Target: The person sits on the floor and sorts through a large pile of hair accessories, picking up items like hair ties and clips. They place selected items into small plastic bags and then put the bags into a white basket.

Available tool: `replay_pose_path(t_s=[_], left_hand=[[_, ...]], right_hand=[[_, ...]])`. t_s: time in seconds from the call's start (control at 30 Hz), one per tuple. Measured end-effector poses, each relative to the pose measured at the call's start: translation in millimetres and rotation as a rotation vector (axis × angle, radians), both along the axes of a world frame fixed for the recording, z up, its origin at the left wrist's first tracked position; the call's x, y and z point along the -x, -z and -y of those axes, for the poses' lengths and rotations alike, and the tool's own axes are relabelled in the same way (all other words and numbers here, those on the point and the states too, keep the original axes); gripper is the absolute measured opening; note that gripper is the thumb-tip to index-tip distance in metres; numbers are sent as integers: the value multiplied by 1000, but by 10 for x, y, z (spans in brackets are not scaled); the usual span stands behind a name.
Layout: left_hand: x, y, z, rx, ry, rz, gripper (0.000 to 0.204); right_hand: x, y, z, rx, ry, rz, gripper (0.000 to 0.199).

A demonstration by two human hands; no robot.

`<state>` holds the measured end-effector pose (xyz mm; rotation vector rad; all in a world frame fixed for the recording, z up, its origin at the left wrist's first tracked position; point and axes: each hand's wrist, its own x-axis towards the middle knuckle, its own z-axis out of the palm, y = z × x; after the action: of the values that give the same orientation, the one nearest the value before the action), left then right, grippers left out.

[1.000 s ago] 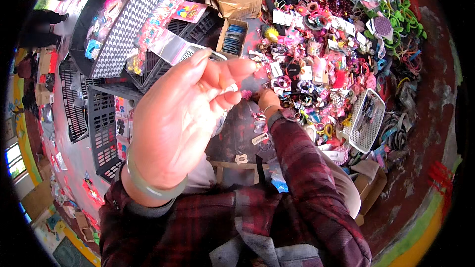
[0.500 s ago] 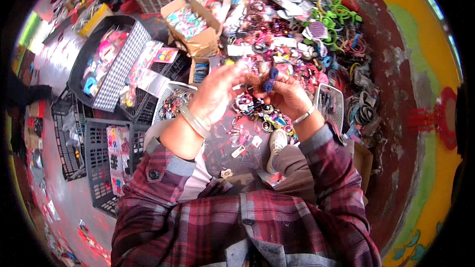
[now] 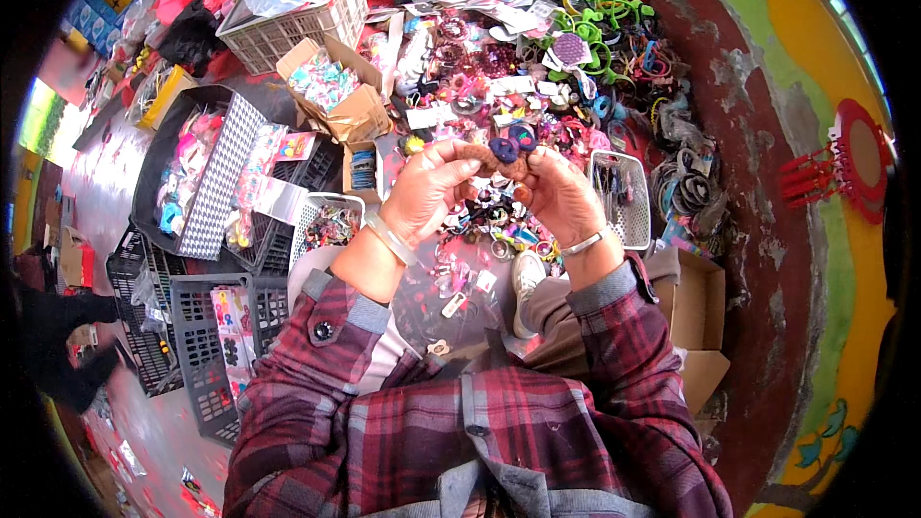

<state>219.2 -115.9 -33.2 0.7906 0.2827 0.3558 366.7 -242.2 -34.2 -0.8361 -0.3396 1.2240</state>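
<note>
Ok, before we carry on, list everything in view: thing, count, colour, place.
Fuzzy loop: one, brown with dark blue piece, between both hands
Accessory heap: one, mixed colours, ahead
Green bands: several, heap's far right
White baskets: two, one each side of the hands
Patterned box: one, black and white, left
Grey basket: one, lower left
Crate: one, greyish, upper left
Cardboard boxes: at least three, brown, left and right
Tasselled ornament: one, red, far right
Shoe: one visible, whitish, below heap
Sleeves: two, dark red plaid
Left hand: one, bare, pinching the loop
Right hand: one, bare, pinching it too
</note>
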Motion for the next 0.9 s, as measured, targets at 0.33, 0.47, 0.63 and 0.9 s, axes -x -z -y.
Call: replay_pose_path(t_s=[0.33,0.47,0.63,0.9], left_hand=[[-173,62,18,-305,-110,199,18],[-181,98,4,-422,-128,200,13],[-138,85,-12,-452,-136,135,20],[-102,-5,46,-744,-142,63,32]], right_hand=[[-48,-118,0,-62,-21,-95,26],[9,-169,-3,-58,-5,42,29],[36,-125,-13,-30,46,103,15],[19,-52,-75,-17,185,-87,15]])
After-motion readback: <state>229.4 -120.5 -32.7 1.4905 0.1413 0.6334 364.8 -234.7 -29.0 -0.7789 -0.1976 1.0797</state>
